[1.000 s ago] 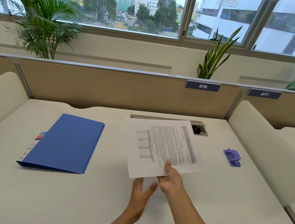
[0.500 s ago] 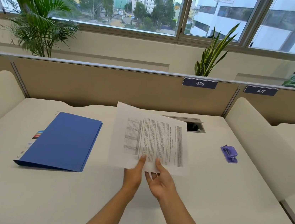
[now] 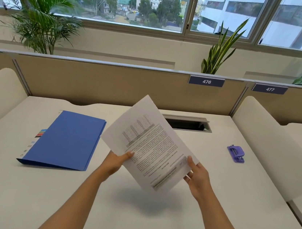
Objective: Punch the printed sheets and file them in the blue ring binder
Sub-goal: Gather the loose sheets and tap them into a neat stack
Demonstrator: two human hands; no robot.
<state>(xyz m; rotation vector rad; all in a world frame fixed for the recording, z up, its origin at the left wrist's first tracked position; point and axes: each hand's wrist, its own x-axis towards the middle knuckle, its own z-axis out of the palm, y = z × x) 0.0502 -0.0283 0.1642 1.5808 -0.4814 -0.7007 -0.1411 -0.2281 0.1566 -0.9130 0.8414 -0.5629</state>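
While the closed blue card ring binder (image 3: 67,140) lies flat, left hand (image 3: 114,162) and right hand (image 3: 198,179) pinch the white printed sheets (image 3: 150,144) — tilted, off the desk — thumbs on top.

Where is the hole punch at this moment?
Head view: the punch sits on the desk at far right, apart from the sheets and right hand, near the right divider.

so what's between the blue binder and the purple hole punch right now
In the head view, the printed sheets, held tilted above the desk by the left hand and right hand, hang between the blue binder and the hole punch.
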